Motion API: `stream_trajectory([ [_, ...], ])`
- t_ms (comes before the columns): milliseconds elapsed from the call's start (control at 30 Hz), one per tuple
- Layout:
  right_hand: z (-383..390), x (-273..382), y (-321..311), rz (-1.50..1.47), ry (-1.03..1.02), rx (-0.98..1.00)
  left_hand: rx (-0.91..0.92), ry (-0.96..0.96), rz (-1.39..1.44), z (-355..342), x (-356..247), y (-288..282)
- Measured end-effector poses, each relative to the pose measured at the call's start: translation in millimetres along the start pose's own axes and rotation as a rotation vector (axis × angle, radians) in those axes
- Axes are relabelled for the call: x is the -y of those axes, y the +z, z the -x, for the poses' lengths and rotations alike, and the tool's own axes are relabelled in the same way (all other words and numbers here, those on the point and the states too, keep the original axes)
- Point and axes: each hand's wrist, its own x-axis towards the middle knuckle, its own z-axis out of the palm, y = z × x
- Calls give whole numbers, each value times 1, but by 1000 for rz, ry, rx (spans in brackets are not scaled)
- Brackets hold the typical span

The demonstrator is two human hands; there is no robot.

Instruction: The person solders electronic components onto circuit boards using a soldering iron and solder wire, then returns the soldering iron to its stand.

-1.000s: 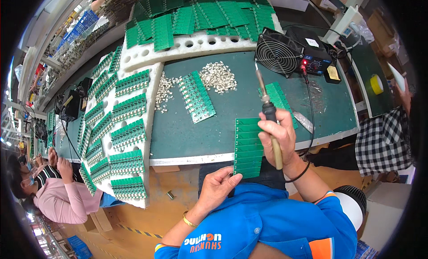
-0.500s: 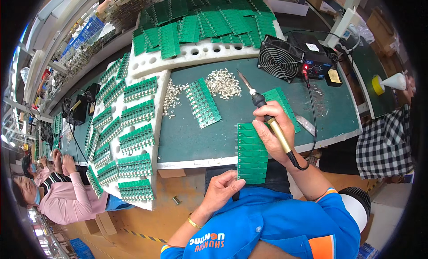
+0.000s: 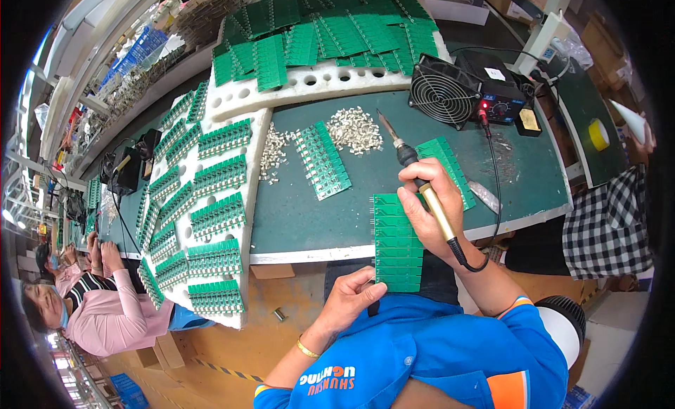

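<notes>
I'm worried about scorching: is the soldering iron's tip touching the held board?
Apart: the head view shows green bench between the iron's tip and the held board.

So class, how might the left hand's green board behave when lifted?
The green board is probably stiff: it shows no sag beyond the left hand. It looks thin, so likely light. It could snap along its crosswise lines.

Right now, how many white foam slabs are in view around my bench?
2: the back foam slab, beneath overlapping green boards, and the left foam slab, bearing component-fitted boards. Another could be hidden underneath.
</notes>
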Motion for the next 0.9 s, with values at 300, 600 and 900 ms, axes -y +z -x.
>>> stream_trajectory([
  [300, 3, -1, 2, -45, 3, -18, -11, 73, -51, -2, 8, -3],
  [600, 6, -8, 2, -63, -5, -5, -87, 85, -198, 0, 4, -1],
  [900, 9, -12, 3, -129, -7, -30, -95, 95, -248, -1, 1, 0],
])
